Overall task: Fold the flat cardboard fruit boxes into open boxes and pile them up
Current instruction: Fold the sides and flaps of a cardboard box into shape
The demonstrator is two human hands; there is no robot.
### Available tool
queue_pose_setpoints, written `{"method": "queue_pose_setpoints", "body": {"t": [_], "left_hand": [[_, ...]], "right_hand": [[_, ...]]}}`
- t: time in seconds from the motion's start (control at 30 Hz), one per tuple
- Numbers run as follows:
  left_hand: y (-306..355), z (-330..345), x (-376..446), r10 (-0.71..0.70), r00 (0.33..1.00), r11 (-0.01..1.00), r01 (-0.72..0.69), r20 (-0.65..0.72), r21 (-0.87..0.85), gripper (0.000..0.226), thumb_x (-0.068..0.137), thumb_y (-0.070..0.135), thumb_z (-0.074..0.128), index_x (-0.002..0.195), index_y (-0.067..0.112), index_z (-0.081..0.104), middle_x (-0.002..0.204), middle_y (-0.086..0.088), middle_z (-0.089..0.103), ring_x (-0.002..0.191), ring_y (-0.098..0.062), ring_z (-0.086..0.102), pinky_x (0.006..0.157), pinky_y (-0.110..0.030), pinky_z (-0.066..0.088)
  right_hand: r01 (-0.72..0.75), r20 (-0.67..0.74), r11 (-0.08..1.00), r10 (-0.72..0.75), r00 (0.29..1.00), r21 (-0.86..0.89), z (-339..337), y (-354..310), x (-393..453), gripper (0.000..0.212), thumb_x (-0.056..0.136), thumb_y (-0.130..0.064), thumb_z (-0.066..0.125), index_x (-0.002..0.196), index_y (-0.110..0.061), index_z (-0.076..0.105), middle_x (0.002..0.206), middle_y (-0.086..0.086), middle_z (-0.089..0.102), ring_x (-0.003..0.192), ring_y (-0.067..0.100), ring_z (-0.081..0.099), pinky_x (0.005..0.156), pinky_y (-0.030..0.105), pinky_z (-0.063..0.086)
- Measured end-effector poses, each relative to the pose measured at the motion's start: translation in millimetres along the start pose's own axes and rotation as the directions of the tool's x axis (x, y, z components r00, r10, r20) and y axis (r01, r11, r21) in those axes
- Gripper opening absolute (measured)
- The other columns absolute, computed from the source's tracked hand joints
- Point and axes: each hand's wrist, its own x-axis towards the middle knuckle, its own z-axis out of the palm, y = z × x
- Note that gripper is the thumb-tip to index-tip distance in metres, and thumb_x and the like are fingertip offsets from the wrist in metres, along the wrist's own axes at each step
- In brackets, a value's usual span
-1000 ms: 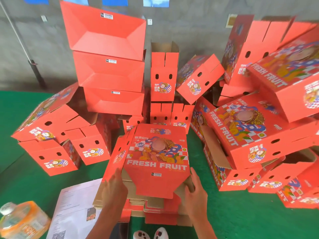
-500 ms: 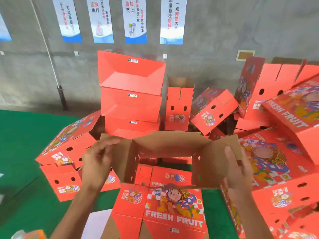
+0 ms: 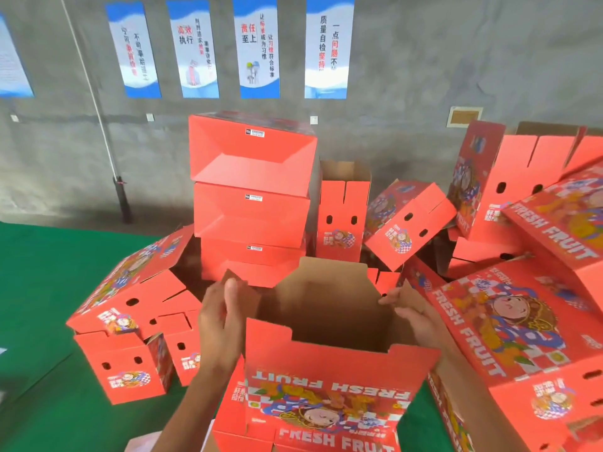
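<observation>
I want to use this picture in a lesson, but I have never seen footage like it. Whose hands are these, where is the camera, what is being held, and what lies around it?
There is no machine here. A person wears a wide-angle camera on the head, so the one view looks forward and down over their own arms.

The left hand and the right hand each grip a brown side flap of a half-opened cardboard box. Its red printed panel, reading FRESH FRUIT upside down, faces the camera, and the plain brown inside shows between the hands.

Around it, on the green floor, lie many finished red boxes. Three are stacked neatly against the grey wall; others lie tumbled to the left and right. Four blue and white posters hang on the wall above.
</observation>
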Motion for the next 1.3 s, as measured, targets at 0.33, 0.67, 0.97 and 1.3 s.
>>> {"method": "queue_pose_setpoints", "body": {"t": [0.33,0.67,0.97,1.3], "left_hand": [[-23,-15,-22,-0.193,0.902,0.975,0.220,0.386,-0.029,0.110,0.067,0.077,0.079,0.155,0.056,0.015,0.148,0.035,0.043,0.137,0.007,0.044,0.111,-0.031,0.037],[-1,11,-8,0.344,0.744,0.865,-0.488,0.573,0.115,0.092,0.091,-0.017,0.048,0.162,0.032,0.019,0.165,0.016,0.029,0.151,-0.009,0.030,0.121,-0.030,0.029],[-12,24,4,0.120,0.686,0.839,-0.457,0.717,0.296,0.034,0.106,0.031,0.050,0.138,0.030,0.062,0.146,0.020,0.049,0.140,0.000,0.040,0.114,-0.036,0.039],[-11,30,7,0.011,0.750,0.852,-0.353,0.661,0.386,0.024,0.102,0.031,0.059,0.121,0.032,0.072,0.146,0.012,0.048,0.142,-0.012,0.038,0.112,-0.038,0.040]], "right_hand": [[-0.114,0.025,0.988,0.113,0.993,0.100,-12,-2,11,0.026,0.094,-0.002,0.049,0.098,-0.014,0.072,0.115,0.017,0.073,0.121,0.044,0.060,0.109,0.058,0.041],[-0.224,0.052,0.962,0.235,0.971,-0.158,-1,-14,3,0.051,0.099,-0.075,0.036,0.124,-0.044,0.069,0.145,-0.022,0.057,0.132,-0.008,0.049,0.112,0.032,0.034],[-0.208,0.151,0.978,0.211,0.966,-0.035,14,-34,-15,0.080,0.077,-0.091,0.052,0.139,-0.041,0.060,0.144,-0.018,0.059,0.137,0.000,0.049,0.117,0.033,0.037],[0.137,0.224,0.899,-0.045,0.974,-0.415,27,-38,-31,0.078,0.097,-0.018,0.072,0.155,-0.045,0.029,0.162,-0.031,0.012,0.147,-0.017,0.010,0.111,0.006,0.025]]}}
